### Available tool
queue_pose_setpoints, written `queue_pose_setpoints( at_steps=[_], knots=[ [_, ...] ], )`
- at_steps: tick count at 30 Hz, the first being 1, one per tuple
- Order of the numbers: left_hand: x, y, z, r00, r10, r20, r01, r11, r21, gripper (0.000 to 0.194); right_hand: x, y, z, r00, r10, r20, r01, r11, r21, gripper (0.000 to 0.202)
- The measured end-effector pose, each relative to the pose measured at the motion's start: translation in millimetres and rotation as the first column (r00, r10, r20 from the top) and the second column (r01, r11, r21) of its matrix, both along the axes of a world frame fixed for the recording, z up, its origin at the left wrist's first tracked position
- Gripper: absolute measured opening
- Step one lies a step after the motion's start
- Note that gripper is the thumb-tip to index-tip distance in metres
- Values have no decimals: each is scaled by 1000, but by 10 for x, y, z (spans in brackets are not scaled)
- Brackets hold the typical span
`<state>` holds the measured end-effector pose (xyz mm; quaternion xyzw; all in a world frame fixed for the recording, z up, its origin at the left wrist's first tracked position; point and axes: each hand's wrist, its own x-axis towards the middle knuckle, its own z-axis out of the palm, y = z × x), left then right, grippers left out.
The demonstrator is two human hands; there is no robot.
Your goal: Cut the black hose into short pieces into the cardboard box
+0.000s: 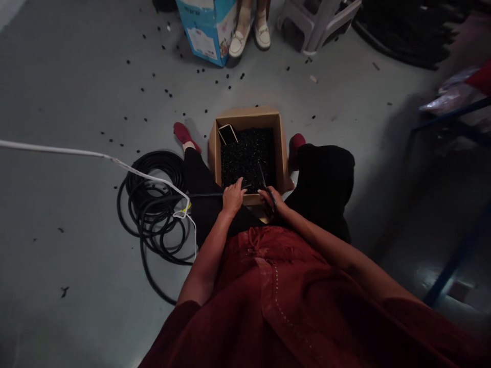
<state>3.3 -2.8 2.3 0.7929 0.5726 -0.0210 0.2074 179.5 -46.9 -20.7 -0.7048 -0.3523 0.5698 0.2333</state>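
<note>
Left hand (pixel 233 198) curled round black tube (pixel 207 194); tube runs left to tubing coil (pixel 175 163) on floor. Right hand (pixel 274 201) gripping scissors (pixel 262 176) by handles, just right of left hand. Cardboard box (pixel 283 156) of small black pieces (pixel 251 148) just beyond hands. Far: blue carton (pixel 199 25), printing too small to read.

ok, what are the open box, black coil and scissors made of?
Box: likely cardboard, matt; plain brown, flaps folded out.
Coil: rubber or plastic, faint sheen; bends in smooth loops.
Scissors: probably metal blades, grey glint; dark handles maybe plastic, too dim to tell.
</note>
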Motion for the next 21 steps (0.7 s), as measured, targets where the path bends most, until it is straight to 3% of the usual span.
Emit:
queue_pose_setpoints(
  at_steps=[7,15,18,21],
  knots=[
    [99,-142,11,988,-153,-18,154,988,27,60,-117,145,130,959,-156,-237,160,987,-1,42],
    [38,-158,101,969,-243,-47,246,966,83,34,-50,190,209,949,-183,-255,189,982,-3,41],
    [38,-171,119,970,-231,-69,234,971,44,35,-32,197,227,956,-163,-245,166,986,-8,40],
    [40,-162,100,988,-134,-70,135,991,5,36,-32,179,244,965,-129,-229,133,991,1,39]
  ],
)
